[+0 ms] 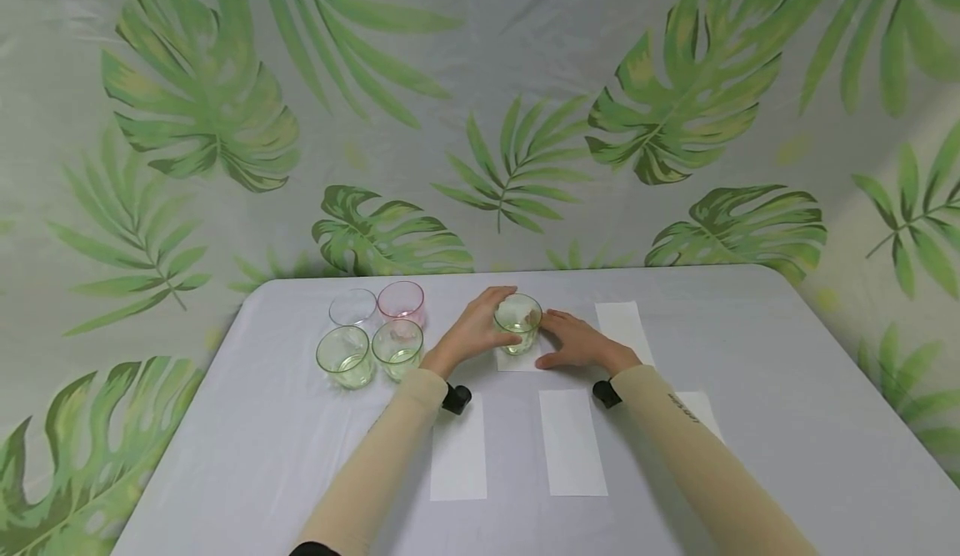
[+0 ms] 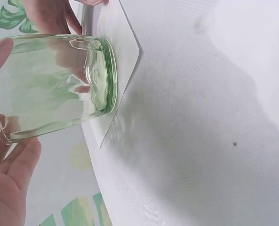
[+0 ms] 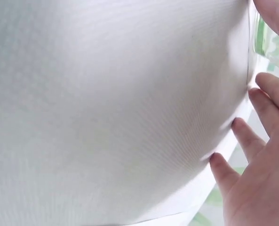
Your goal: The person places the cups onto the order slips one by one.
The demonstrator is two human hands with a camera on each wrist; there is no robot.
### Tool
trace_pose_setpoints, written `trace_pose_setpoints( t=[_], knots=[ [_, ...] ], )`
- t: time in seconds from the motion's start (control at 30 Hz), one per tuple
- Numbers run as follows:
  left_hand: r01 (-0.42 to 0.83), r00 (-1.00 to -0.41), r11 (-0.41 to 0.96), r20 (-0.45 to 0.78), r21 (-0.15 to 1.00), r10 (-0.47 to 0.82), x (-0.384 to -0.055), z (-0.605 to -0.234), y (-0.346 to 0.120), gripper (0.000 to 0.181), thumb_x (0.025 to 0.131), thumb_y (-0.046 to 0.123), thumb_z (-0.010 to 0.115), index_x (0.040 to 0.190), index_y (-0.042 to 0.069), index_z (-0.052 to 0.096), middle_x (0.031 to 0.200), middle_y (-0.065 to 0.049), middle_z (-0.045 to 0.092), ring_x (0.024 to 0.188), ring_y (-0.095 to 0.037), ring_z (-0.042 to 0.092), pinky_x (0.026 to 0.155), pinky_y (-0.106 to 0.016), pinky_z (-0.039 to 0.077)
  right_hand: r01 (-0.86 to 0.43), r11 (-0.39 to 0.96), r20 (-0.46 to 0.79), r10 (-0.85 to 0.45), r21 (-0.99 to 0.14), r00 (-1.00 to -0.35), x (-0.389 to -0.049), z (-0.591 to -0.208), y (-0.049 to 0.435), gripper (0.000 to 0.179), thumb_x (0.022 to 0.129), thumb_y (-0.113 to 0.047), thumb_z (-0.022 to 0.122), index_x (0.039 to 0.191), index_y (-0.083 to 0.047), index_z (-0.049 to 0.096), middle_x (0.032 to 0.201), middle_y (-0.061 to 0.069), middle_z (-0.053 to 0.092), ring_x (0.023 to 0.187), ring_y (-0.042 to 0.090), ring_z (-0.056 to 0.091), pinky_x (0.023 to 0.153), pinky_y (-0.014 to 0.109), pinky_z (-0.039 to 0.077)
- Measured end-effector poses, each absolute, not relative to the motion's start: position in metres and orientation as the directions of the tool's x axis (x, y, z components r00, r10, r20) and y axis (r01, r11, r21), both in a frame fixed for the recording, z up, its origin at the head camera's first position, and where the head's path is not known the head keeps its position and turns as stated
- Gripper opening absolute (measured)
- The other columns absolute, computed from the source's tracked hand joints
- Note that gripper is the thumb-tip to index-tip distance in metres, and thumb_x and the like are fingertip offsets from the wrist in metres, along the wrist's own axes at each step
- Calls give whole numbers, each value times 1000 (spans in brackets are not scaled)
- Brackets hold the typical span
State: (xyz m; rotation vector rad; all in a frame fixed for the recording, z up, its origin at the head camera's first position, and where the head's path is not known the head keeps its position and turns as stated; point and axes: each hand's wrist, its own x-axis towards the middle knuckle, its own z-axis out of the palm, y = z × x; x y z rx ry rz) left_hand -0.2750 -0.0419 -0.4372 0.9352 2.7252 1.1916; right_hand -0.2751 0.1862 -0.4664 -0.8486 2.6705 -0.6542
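My left hand (image 1: 474,331) grips a green-tinted glass (image 1: 519,318) near its rim, thumb on one side and fingers on the other. The glass stands upright, its base right at a white paper rectangle (image 1: 517,363). In the left wrist view the thick base of the glass (image 2: 50,89) shows close over the paper. Just right of the glass, my right hand (image 1: 579,343) lies low with spread fingers and holds nothing. In the right wrist view its fingertips (image 3: 217,160) are down at the white tabletop, beside the paper's edge.
Left of my left hand stand a clear glass (image 1: 352,309), a pink glass (image 1: 402,298) and two green glasses (image 1: 343,354), grouped closely. More paper rectangles (image 1: 459,456) lie on the white-covered table (image 1: 780,356); my right arm partly covers one. A leaf-patterned cloth (image 1: 517,64) hangs behind.
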Motion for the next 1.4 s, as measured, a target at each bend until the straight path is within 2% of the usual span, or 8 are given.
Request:
trace_pose_setpoints(
  t=[0.1,0.23,0.7,0.83,0.97,1.13,1.4],
  knots=[
    [498,-829,524,202,691,521,-273,-435,-45,81,76,17,82,143,1,39,143,-15,42,133,-29,38,109,-40,32,-489,705,-81,-607,-513,-790,-275,-466,188,82,85,-36,72,144,7,34,147,26,34,137,46,22,110,59,18],
    [486,-836,509,208,711,508,-268,-428,-54,83,76,19,83,145,5,38,143,-11,43,131,-27,40,107,-41,34,-523,668,-19,-626,-529,-780,-276,-464,193,81,85,-29,73,144,8,32,147,25,34,136,44,26,111,55,19],
    [515,-835,493,281,701,473,-247,-406,-105,78,77,20,82,142,3,43,140,-13,47,127,-29,45,105,-42,38,-487,678,32,-566,-551,-824,-268,-455,232,74,87,-21,71,145,5,33,149,23,31,136,41,26,110,55,20],
    [513,-839,495,288,701,462,-240,-405,-125,77,77,17,82,142,2,43,140,-14,47,127,-30,44,105,-42,37,-468,677,38,-547,-568,-836,-264,-455,247,74,88,-22,70,145,5,33,149,23,31,136,42,26,109,57,21],
    [497,-853,526,279,690,440,-233,-404,-145,77,77,18,82,142,3,44,140,-14,48,126,-32,45,102,-49,39,-432,685,23,-520,-586,-854,-260,-455,264,74,88,-24,70,146,3,33,150,22,30,137,43,24,108,59,20],
    [461,-876,550,257,697,409,-225,-407,-169,75,77,18,82,141,5,45,140,-11,48,125,-33,46,101,-51,39,-417,715,14,-495,-562,-869,-256,-456,285,74,88,-28,70,146,2,33,148,25,31,135,47,24,106,63,19],
    [425,-899,610,233,668,370,-215,-414,-195,76,76,25,83,139,5,47,139,-15,48,131,-35,39,105,-55,32,-409,735,28,-470,-541,-882,-252,-461,314,75,87,-28,71,142,8,35,144,32,32,132,51,25,104,64,22]
  ],
)
